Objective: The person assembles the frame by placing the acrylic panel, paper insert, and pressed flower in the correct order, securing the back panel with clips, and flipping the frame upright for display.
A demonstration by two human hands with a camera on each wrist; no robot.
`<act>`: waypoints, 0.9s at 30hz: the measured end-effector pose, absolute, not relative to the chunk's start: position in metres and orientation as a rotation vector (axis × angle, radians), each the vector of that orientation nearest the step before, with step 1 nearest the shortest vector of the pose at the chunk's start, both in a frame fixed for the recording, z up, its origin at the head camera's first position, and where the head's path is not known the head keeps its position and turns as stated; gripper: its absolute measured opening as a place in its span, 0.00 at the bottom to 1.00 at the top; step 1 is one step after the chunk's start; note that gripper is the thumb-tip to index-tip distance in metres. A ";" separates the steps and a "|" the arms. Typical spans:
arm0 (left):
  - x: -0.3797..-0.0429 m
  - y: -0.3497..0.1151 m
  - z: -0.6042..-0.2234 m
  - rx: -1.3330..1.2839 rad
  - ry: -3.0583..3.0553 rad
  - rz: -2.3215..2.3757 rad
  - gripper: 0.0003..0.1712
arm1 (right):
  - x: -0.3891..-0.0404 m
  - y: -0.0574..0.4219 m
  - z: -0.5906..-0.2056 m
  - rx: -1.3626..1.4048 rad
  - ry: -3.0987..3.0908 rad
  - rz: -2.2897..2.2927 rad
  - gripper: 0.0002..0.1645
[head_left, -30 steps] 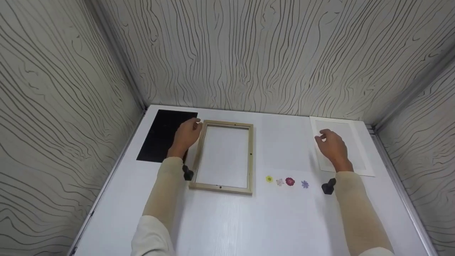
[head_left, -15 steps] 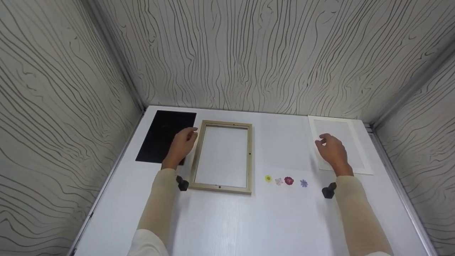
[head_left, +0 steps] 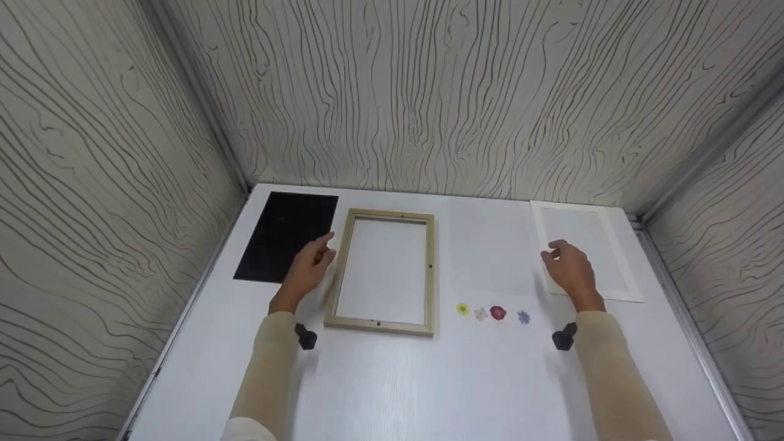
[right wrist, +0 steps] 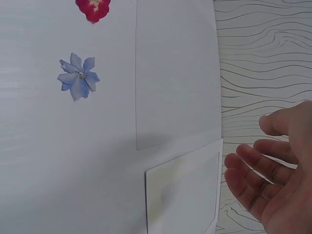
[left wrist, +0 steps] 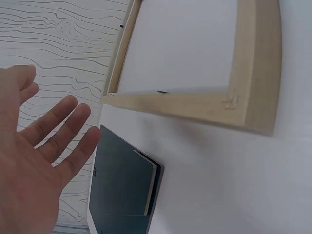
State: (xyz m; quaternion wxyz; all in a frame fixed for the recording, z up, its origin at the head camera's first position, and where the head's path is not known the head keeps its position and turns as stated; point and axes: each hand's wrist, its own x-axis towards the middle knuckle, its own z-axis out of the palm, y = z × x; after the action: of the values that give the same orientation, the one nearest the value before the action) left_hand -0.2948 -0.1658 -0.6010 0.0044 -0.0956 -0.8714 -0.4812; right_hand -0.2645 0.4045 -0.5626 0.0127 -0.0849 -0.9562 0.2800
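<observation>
My left hand [head_left: 306,269] hovers between a black panel [head_left: 285,229] and the left side of a light wooden picture frame [head_left: 430,269], its fingers loosely extended and holding nothing. In the left wrist view the palm and spread fingers stand beside the frame's corner, with the dark panel [left wrist: 119,180] below. My right hand [head_left: 571,269] floats over a white mat board with a border [head_left: 621,257]; its fingers are relaxed and bent a little, with nothing in them. A blue pressed flower [right wrist: 79,77] and part of a red flower [right wrist: 94,7] show in the right wrist view.
A thin clear sheet [head_left: 490,245] lies between the frame and the mat board. In front of it is a row of several pressed flowers, from a yellow flower [head_left: 462,309] to a purple one [head_left: 523,316]. A wood-grain-patterned wall [head_left: 392,92] rises behind the white table [head_left: 392,392].
My left hand has drawn back toward me and slightly left, away from the frame's top left corner. The right hand has drawn back a little. The things on the table stay put.
</observation>
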 end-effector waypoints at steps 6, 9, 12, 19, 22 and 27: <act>-0.285 -0.169 -0.618 -0.283 -2.785 -1.512 0.28 | -0.260 0.401 -0.572 -0.292 -2.997 0.895 0.31; -0.281 -0.170 -0.622 -0.271 -2.792 -1.544 0.28 | -0.259 0.398 -0.578 -0.313 -3.000 0.905 0.31; -0.277 -0.170 -0.625 -0.253 -2.785 -1.588 0.28 | -0.258 0.394 -0.585 -0.329 -2.999 0.929 0.31; -0.271 -0.170 -0.636 -0.230 -2.809 -1.664 0.31 | -0.255 0.386 -0.602 -0.371 -3.011 0.991 0.32; -0.270 -0.169 -0.640 -0.213 -2.819 -1.672 0.32 | -0.254 0.384 -0.610 -0.375 -3.024 0.980 0.32; -0.266 -0.168 -0.644 -0.163 -2.858 -1.671 0.32 | -0.253 0.382 -0.620 -0.352 -3.039 0.925 0.32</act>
State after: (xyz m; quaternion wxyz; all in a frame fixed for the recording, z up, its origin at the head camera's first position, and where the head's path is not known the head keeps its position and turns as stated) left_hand -0.2664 -0.1678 -0.6436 -0.0866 -0.0489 -0.8590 -0.5023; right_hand -0.2530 0.3821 -0.6202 -0.0272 -0.1101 -0.9505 0.2892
